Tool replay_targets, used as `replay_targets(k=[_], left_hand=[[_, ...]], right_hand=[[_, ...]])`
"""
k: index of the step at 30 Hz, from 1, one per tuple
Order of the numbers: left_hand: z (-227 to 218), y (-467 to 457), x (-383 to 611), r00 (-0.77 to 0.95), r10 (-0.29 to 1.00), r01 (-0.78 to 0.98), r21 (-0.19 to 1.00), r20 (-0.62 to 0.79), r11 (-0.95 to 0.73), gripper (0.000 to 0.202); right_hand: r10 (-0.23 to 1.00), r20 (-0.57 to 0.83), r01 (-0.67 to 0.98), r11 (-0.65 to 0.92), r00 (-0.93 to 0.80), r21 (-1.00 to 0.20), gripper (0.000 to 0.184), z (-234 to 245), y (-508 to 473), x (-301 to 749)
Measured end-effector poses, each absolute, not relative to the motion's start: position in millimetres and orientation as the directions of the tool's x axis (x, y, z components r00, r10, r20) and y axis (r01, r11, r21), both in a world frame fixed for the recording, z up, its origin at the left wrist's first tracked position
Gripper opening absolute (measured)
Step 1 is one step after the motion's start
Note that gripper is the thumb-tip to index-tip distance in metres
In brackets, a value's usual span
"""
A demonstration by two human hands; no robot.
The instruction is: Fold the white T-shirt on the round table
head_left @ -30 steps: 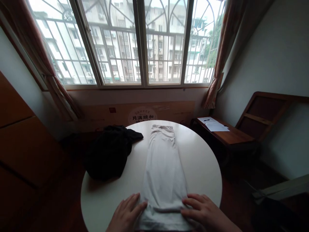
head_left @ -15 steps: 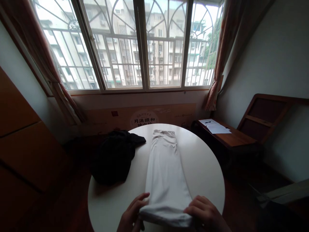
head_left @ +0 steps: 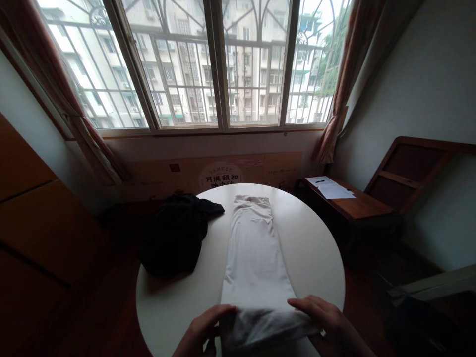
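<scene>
A long white garment lies folded in a narrow strip down the middle of a round white table. Its near end is rolled or folded up toward me. My left hand grips the left side of that rolled end, fingers curled over it. My right hand holds the right side the same way, fingers wrapped over the fabric. A crumpled black garment sits on the table's left edge, apart from both hands.
A wide barred window fills the far wall, with curtains at both sides. A low wooden side table with papers stands at the right. A flat cardboard box leans below the window. Wooden panels line the left.
My hands went from lying flat beside the garment's near end to gripping it, and have lifted and rolled that end over away from me.
</scene>
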State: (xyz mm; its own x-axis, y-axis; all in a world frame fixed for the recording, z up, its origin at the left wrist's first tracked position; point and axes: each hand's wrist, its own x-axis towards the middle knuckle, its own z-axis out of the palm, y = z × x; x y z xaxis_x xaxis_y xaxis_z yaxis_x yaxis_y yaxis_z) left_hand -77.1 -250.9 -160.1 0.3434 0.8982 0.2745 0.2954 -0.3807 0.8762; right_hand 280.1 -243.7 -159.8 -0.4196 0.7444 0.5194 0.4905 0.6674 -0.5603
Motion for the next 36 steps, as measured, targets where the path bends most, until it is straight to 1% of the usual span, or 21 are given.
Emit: replay_targets(k=[3, 6, 8, 10, 12, 13, 14, 16, 19, 22, 25, 27, 30, 33, 34, 36], left_hand=[[-154.2, -244.5, -62.2, 0.306, 0.856, 0.386, 0.768, 0.416, -0.511, 0.045], [-146.5, -240.4, -52.5, 0.246, 0.83, 0.41, 0.723, 0.5, -0.556, 0.032], [-140.8, -240.2, -51.2, 0.226, 0.837, 0.394, 0.739, 0.498, -0.546, 0.03], [-135.5, -240.8, -53.2, 0.217, 0.856, 0.352, 0.78, 0.469, -0.517, 0.034], [-132.2, -240.4, -56.6, 0.213, 0.863, 0.327, 0.798, 0.459, -0.505, 0.04], [-131.7, -239.5, -58.2, 0.215, 0.853, 0.341, 0.782, 0.476, -0.522, 0.043], [-132.1, -238.2, -59.3, 0.215, 0.834, 0.374, 0.746, 0.508, -0.551, 0.045], [-135.0, -234.6, -59.8, 0.208, 0.78, 0.473, 0.638, 0.59, -0.608, 0.045], [-141.3, -228.9, -57.3, 0.199, 0.708, 0.581, 0.5, 0.678, -0.642, 0.041], [-143.8, -224.9, -55.1, 0.231, 0.664, 0.617, 0.421, 0.712, -0.665, 0.037], [-138.7, -221.8, -54.6, 0.274, 0.619, 0.616, 0.36, 0.736, -0.701, 0.036], [-132.7, -219.5, -53.9, 0.3, 0.585, 0.601, 0.327, 0.753, -0.73, 0.036], [-125.2, -215.4, -51.3, 0.322, 0.545, 0.587, 0.289, 0.774, -0.756, 0.033], [-122.2, -211.7, -49.0, 0.293, 0.551, 0.594, 0.303, 0.781, -0.745, 0.03], [-121.5, -210.8, -48.7, 0.272, 0.572, 0.595, 0.332, 0.774, -0.732, 0.028], [-119.6, -209.5, -48.6, 0.227, 0.646, 0.586, 0.428, 0.729, -0.689, 0.022]], right_hand=[[0.791, 0.502, 0.502, 0.611, -0.35, -0.613, 0.072, -172.6, -246.6, 283.6], [0.794, 0.502, 0.47, 0.607, -0.343, -0.64, 0.063, -185.8, -245.2, 290.1], [0.79, 0.515, 0.449, 0.613, -0.332, -0.65, 0.053, -187.9, -242.7, 293.9], [0.806, 0.517, 0.439, 0.591, -0.289, -0.676, 0.043, -183.2, -240.1, 295.0], [0.843, 0.479, 0.42, 0.538, -0.245, -0.731, 0.033, -174.3, -238.1, 292.2], [0.865, 0.45, 0.397, 0.501, -0.22, -0.769, 0.03, -169.5, -237.4, 289.7], [0.887, 0.417, 0.363, 0.462, -0.198, -0.809, 0.03, -165.1, -236.9, 286.7], [0.919, 0.352, 0.273, 0.39, -0.178, -0.879, 0.032, -158.1, -235.8, 281.0], [0.931, 0.305, 0.172, 0.341, -0.202, -0.924, 0.032, -151.5, -233.0, 276.6], [0.929, 0.302, 0.145, 0.336, -0.214, -0.93, 0.031, -145.0, -228.0, 277.7], [0.923, 0.325, 0.142, 0.357, -0.208, -0.923, 0.03, -138.2, -222.1, 283.0], [0.908, 0.352, 0.177, 0.395, -0.228, -0.902, 0.029, -135.8, -218.5, 289.4], [0.889, 0.381, 0.281, 0.444, -0.254, -0.851, 0.028, -136.6, -215.7, 301.5], [0.84, 0.422, 0.297, 0.522, -0.34, -0.8, 0.04, -137.5, -216.2, 310.2], [0.816, 0.437, 0.281, 0.551, -0.379, -0.785, 0.045, -136.7, -216.5, 310.9], [0.767, 0.457, 0.254, 0.601, -0.45, -0.758, 0.053, -133.5, -215.9, 308.7]])
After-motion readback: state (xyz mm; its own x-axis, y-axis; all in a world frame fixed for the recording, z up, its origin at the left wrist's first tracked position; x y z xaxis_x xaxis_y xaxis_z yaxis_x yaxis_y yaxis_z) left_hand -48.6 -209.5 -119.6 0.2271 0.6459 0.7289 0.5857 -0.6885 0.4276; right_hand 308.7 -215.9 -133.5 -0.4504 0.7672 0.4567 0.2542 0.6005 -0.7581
